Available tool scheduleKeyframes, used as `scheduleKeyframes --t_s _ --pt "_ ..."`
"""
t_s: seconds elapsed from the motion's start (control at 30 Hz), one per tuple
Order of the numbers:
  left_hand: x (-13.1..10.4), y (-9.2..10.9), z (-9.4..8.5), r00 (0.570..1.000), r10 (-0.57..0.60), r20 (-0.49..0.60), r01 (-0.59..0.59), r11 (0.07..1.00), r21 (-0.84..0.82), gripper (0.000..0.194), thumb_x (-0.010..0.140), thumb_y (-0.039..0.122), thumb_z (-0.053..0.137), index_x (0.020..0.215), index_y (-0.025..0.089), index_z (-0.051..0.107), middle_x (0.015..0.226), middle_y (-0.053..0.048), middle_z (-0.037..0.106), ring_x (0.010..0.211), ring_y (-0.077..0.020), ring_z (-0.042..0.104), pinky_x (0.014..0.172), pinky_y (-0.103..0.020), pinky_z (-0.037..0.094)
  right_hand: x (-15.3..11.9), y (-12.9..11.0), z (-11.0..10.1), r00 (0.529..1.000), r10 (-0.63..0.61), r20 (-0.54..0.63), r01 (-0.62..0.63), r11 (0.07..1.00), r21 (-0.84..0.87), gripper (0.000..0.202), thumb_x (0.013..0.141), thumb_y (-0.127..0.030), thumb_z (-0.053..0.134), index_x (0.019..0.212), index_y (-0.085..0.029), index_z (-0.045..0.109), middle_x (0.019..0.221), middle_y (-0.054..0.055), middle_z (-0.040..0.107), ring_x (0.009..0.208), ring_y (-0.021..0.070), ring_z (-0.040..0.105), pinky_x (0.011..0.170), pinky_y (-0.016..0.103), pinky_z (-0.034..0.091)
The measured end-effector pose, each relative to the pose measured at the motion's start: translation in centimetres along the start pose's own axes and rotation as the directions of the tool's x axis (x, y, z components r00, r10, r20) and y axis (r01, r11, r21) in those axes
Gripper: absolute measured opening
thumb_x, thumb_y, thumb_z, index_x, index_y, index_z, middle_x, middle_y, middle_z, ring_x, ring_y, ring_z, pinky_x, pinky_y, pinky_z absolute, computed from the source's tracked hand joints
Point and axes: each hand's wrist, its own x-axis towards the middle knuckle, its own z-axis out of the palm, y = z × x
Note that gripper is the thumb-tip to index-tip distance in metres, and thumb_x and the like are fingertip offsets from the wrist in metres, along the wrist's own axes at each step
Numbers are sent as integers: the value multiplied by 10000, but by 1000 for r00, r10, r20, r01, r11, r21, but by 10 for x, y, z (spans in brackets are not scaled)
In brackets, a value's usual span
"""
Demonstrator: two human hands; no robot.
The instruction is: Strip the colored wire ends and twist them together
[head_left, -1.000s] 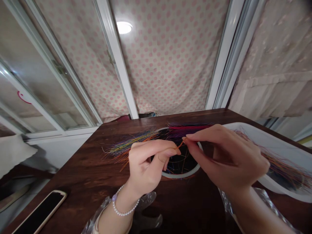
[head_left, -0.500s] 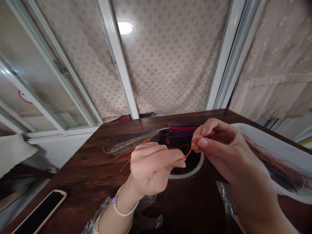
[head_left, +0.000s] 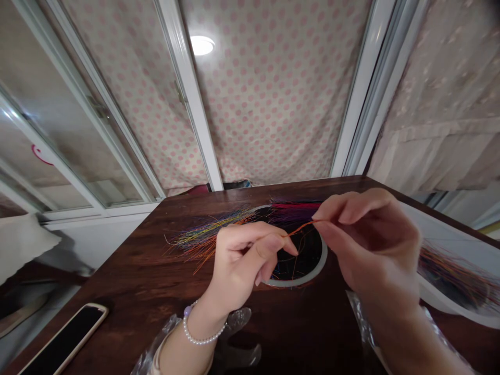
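Note:
A thin orange strand, thread or fine wire, runs between my two hands over a round dark dish with a pale rim. My left hand, with a pearl bracelet at the wrist, pinches its left end between thumb and forefinger. My right hand pinches the other end at the fingertips. Left of the dish lies a bundle of yellow, blue and orange strands, partly behind my left hand. Purple and red strands lie across the dish's far side. A few loose strands rest inside it.
A white tray holding many orange and dark strands stands at the right, partly behind my right hand. A phone lies at the left table edge. Clear plastic lies near my left wrist. Behind the table hangs a dotted curtain.
My left hand has turned so its thumb shows on top. The right hand has moved slightly right, and more of the orange strand shows, stretched straighter between them.

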Motion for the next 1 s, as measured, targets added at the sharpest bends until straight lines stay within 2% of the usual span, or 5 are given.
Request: scheduleKeyframes --t_s 0.2,0.37,0.5,0.8,1.0 --pt "6 0 -1 983 -183 -18 171 948 -270 341 933 353 613 657 167 688 332 88 306 293 -19 144 366 -210 128 -3 -2 -1 909 -368 195 416 819 -395 297 778 -7 694 797 -280 579 840 9 742 725 171 670 636 335 557" --pt "10 -3 -1 977 -140 -161 104 972 -211 308 920 348 632 677 164 679 356 89 344 308 -23 176 386 -221 127 7 -7 -1 794 -418 442 592 698 -403 316 763 30 646 728 -266 540 742 4 753 668 145 678 593 271 568" --pt "8 -6 -1 974 -74 -213 46 990 -134 298 920 374 653 714 163 694 379 80 403 300 -28 249 359 -214 148 5 -3 2 808 -412 421 576 701 -420 329 740 38 670 741 -258 524 762 15 759 686 147 684 593 261 564" --pt "9 -4 -2 959 27 -281 -12 999 53 310 920 385 662 705 163 681 433 63 520 274 -20 344 310 -177 215 2 5 2 981 66 182 -56 997 -61 134 864 -98 669 875 -228 641 831 8 686 770 128 671 725 249 569" --pt "8 -6 -6 967 75 -243 -49 992 113 296 935 378 650 733 167 697 466 43 546 301 -33 396 298 -170 228 16 6 -3 770 482 418 -585 795 160 173 858 -313 743 778 -163 713 674 10 686 548 83 594 518 184 507"
